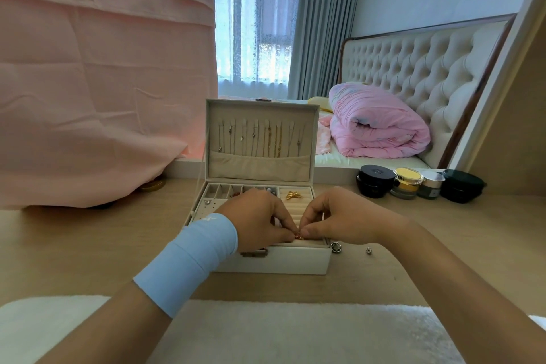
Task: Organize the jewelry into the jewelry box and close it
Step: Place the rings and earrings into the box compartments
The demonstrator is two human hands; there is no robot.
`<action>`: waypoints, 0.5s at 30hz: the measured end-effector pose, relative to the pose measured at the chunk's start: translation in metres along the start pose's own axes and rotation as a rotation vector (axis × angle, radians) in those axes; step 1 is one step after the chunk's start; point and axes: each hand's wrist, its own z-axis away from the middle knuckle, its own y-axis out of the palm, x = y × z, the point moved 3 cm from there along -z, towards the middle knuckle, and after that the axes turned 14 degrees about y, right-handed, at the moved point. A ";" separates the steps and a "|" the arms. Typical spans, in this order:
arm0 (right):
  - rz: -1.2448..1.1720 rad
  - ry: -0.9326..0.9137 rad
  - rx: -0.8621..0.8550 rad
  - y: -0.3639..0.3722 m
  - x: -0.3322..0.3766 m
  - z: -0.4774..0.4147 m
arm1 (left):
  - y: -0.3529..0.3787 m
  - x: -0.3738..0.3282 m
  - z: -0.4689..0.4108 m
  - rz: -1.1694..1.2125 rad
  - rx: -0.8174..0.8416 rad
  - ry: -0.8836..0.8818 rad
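A white jewelry box (295, 260) stands on the wooden desk with its lid (261, 142) up; several chains hang inside the lid. My left hand (254, 221) and my right hand (339, 219) meet over the box's front ring rolls, both pinching a small red and gold piece (298, 236). A gold bow brooch (294, 195) lies on the ring rolls at the back right. Small earrings (207, 202) sit on the left panel. On the desk right of the box lie a dark round piece (336, 247) and a small silver stud (368, 250).
Several cosmetic jars (407, 183) stand at the desk's back right. A pink cloth (88, 83) hangs over something at the left. A white fluffy mat (295, 331) covers the desk's near edge. A bed with a pink quilt (375, 127) lies behind.
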 end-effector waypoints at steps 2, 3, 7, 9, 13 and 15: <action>-0.002 -0.001 -0.004 0.000 0.000 0.000 | -0.004 0.001 0.002 -0.010 -0.002 -0.003; -0.009 0.002 -0.004 0.000 0.000 -0.001 | -0.005 0.002 0.003 -0.016 -0.008 -0.003; -0.030 0.012 0.008 0.003 -0.002 -0.004 | -0.002 0.002 0.004 -0.036 0.023 0.048; -0.018 0.011 0.022 0.004 -0.001 -0.004 | -0.003 0.002 0.004 -0.039 0.033 0.050; -0.027 0.035 -0.034 -0.017 -0.009 0.001 | -0.002 -0.001 0.005 -0.062 0.018 0.033; 0.023 0.084 -0.074 -0.031 -0.020 0.002 | 0.001 -0.006 0.006 -0.074 -0.015 0.038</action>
